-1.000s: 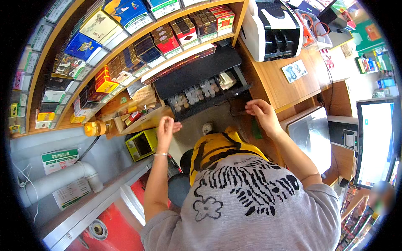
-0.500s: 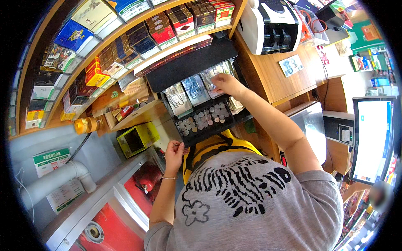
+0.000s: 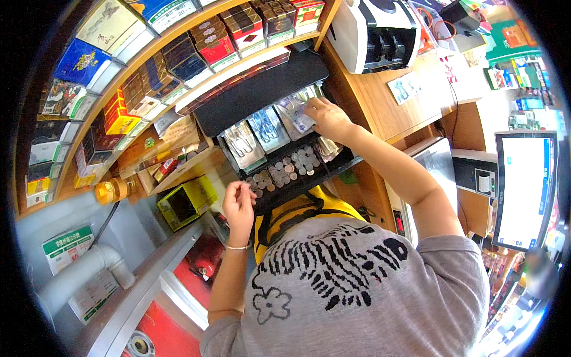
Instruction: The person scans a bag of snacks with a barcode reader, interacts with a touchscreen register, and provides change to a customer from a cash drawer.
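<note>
A black cash drawer (image 3: pixel 275 201) is pulled out in front of me. Banknotes stand in its back slots, including a grey-green stack (image 3: pixel 244 146), a blue stack (image 3: pixel 269 129) and purplish notes (image 3: pixel 295 111). Small front trays hold many silver coins (image 3: pixel 285 169), and more notes (image 3: pixel 328 149) lie in the right-hand tray. My right hand (image 3: pixel 329 121) is bent over the purplish notes, fingers curled and closed; its fingertips are partly hidden against them. At the drawer's left front corner, beside the coins, my left hand (image 3: pixel 239 208) has its fingers curled in, with nothing visible in them.
Shelves of boxed packs (image 3: pixel 205 41) rise on the left. On the wooden counter at right stand a white and black banknote counter (image 3: pixel 380 38) and a loose blue-grey note (image 3: pixel 404 87). A monitor (image 3: pixel 525 187) stands far right; a yellow-green box (image 3: pixel 185 202) is left of the drawer.
My left hand has come off the drawer's front corner and risen slightly beside the coins. My right hand has come down onto the purplish notes. The whole view has shifted a little.
</note>
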`<act>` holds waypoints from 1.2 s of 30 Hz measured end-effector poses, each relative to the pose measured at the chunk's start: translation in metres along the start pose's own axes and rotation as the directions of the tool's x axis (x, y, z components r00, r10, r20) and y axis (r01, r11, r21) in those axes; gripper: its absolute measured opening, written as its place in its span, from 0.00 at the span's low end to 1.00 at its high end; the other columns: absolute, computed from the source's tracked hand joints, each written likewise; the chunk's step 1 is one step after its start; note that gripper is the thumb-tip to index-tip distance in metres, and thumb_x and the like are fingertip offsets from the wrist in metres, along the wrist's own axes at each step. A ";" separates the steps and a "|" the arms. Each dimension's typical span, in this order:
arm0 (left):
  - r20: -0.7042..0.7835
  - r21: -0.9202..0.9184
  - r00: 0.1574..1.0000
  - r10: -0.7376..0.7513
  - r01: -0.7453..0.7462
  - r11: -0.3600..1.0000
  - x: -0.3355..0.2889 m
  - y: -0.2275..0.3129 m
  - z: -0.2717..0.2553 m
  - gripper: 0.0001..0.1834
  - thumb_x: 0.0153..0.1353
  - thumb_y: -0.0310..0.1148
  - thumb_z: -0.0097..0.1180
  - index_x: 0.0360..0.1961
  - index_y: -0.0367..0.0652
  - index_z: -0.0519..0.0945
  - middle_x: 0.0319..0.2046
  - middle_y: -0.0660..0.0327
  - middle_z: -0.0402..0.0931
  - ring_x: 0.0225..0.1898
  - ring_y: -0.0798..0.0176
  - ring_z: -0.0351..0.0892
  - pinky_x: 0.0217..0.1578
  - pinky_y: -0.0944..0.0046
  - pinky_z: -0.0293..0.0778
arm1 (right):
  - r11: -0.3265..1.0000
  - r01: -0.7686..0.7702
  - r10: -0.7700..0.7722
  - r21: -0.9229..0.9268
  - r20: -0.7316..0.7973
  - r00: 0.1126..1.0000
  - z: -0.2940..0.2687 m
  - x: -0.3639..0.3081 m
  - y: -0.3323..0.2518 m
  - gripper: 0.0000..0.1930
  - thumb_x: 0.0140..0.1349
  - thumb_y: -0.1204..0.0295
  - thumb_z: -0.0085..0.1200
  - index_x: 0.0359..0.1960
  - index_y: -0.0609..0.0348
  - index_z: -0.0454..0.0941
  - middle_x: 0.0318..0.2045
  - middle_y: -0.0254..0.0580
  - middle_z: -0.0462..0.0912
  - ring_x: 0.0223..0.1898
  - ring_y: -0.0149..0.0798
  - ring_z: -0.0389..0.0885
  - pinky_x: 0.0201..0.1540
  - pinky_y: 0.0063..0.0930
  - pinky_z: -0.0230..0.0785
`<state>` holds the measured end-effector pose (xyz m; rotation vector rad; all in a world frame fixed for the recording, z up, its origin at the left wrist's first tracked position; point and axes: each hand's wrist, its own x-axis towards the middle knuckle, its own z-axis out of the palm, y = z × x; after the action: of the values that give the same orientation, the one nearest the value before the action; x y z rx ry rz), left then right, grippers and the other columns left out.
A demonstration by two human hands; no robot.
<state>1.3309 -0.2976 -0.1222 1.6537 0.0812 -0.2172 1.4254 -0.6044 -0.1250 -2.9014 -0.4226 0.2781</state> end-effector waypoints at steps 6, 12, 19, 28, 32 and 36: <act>0.122 -0.045 0.992 -0.038 0.044 0.998 0.036 0.024 0.025 0.09 0.68 0.33 0.45 0.35 0.38 0.73 0.23 0.65 0.73 0.23 0.75 0.70 0.26 0.75 0.68 | 0.995 -0.032 0.044 -0.099 0.126 0.991 0.010 0.008 -0.013 0.13 0.52 0.79 0.50 0.40 0.59 0.76 0.46 0.46 0.73 0.50 0.45 0.74 0.49 0.33 0.71; 0.299 -0.309 0.916 -0.269 0.359 0.881 0.053 0.027 0.055 0.16 0.68 0.39 0.46 0.45 0.35 0.74 0.41 0.53 0.78 0.42 0.63 0.78 0.45 0.66 0.72 | 0.995 0.097 -0.100 -0.023 -0.223 0.970 0.013 -0.012 0.008 0.06 0.48 0.76 0.51 0.29 0.56 0.75 0.31 0.42 0.76 0.36 0.43 0.79 0.40 0.33 0.73; 0.552 -0.434 0.754 -0.356 0.625 0.650 0.066 0.025 0.078 0.22 0.66 0.35 0.45 0.57 0.32 0.67 0.50 0.50 0.73 0.49 0.55 0.75 0.56 0.57 0.67 | 0.851 0.437 -0.319 0.293 -0.373 0.871 -0.035 -0.062 -0.067 0.06 0.50 0.69 0.56 0.26 0.57 0.74 0.28 0.43 0.75 0.32 0.45 0.77 0.34 0.37 0.72; 0.511 -0.531 0.859 -0.016 0.330 0.780 0.165 0.080 0.117 0.22 0.66 0.26 0.35 0.59 0.26 0.61 0.55 0.42 0.68 0.57 0.49 0.70 0.60 0.55 0.64 | 0.158 -0.408 0.404 0.899 0.318 0.858 -0.003 -0.005 0.020 0.14 0.62 0.65 0.51 0.41 0.65 0.77 0.31 0.40 0.81 0.27 0.30 0.81 0.30 0.22 0.75; 0.556 -0.203 0.744 -0.371 0.554 0.807 0.144 0.034 0.108 0.18 0.62 0.22 0.35 0.53 0.29 0.67 0.48 0.45 0.74 0.49 0.51 0.77 0.49 0.55 0.75 | 0.153 -0.050 0.591 0.987 -0.051 0.805 -0.059 -0.017 -0.002 0.11 0.65 0.69 0.46 0.39 0.65 0.75 0.31 0.40 0.80 0.25 0.29 0.79 0.30 0.22 0.74; 0.474 -0.359 0.796 -0.376 0.565 0.743 0.119 0.020 0.096 0.20 0.61 0.20 0.33 0.54 0.30 0.66 0.49 0.46 0.74 0.49 0.52 0.77 0.49 0.56 0.74 | 0.427 -0.150 0.725 0.892 -0.238 0.646 -0.012 -0.033 -0.002 0.09 0.59 0.74 0.46 0.38 0.65 0.72 0.31 0.50 0.81 0.28 0.43 0.81 0.33 0.33 0.75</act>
<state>1.4418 -0.4039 -0.1327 1.0290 0.2571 -0.8446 1.3964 -0.6142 -0.1078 -1.8827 0.5588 -0.3377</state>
